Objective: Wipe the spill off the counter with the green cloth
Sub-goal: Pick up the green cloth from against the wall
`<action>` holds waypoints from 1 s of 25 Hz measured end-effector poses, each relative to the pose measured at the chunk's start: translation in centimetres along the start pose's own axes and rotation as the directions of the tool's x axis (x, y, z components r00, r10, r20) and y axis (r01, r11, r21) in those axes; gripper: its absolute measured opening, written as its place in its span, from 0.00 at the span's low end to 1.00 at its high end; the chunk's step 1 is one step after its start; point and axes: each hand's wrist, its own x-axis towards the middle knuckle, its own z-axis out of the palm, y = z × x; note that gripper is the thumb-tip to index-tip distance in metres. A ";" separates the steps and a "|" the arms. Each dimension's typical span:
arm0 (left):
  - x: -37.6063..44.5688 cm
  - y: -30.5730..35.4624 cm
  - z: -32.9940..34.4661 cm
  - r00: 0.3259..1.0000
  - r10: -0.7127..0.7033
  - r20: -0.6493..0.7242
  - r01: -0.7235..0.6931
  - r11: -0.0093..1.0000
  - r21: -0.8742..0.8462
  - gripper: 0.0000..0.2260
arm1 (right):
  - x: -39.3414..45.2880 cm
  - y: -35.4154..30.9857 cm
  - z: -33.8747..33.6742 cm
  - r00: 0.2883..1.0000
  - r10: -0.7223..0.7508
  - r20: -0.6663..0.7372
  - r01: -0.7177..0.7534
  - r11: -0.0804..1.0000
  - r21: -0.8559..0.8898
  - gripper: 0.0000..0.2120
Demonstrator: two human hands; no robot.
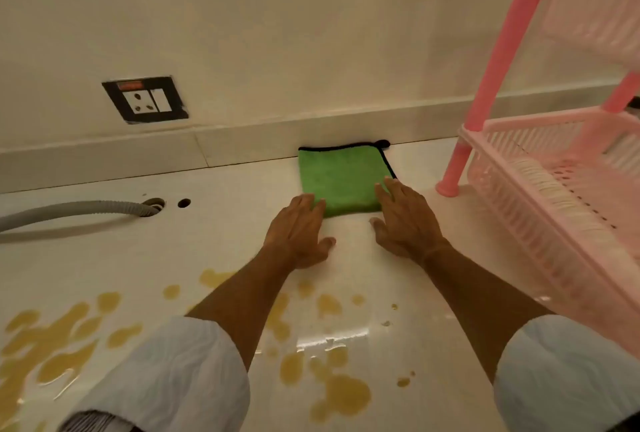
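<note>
Your cream-white wall [277, 16] fills the background, with a pale raised ledge along its foot where it meets the glossy white counter [104, 251] spread out below you. At your right stands a pink plastic slatted rack [540, 168] on round pink legs, one foot planted on the counter near the cloth. Across the near part of the counter lies the yellowish-brown spill [62, 338], broken into many puddles and drops (the widest patch sits at your left, a second cluster near the front edge between your forearms). Both your forearms reach forward over it in rolled-up white textured sleeves [180, 369].

Next, the folded green microfibre cloth with black edging [341, 177] lies flat at the back of the counter, its far edge touching the ledge, well apart from the puddles. Your left hand [299, 234] is spread flat, fingertips resting on the cloth's near left corner, gripping nothing. Your right hand [407, 220] is likewise splayed and flat, fingers on the near right corner. A grey corrugated hose [69, 212] runs into a hole in the counter at your left, and a black-framed wall socket with a white switch [146, 99] sits above it.
</note>
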 end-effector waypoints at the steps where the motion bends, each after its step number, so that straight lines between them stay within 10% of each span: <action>1: 0.7 0.0 0.1 1.000 0.011 -0.012 -0.011 1.000 -0.011 0.29 | 0.6 0.2 0.4 1.000 -0.014 -0.007 0.014 1.000 -0.018 0.31; 8: 3.7 -0.6 -0.2 0.994 0.038 -0.098 -0.035 0.999 0.036 0.08 | 3.2 1.1 1.4 0.998 -0.058 0.014 0.058 0.998 0.015 0.16; 25: 5.8 -2.0 -4.7 0.973 0.038 -0.228 -0.079 0.982 -0.174 0.07 | 5.1 4.1 -2.3 0.998 -0.064 -0.003 0.064 0.987 0.148 0.09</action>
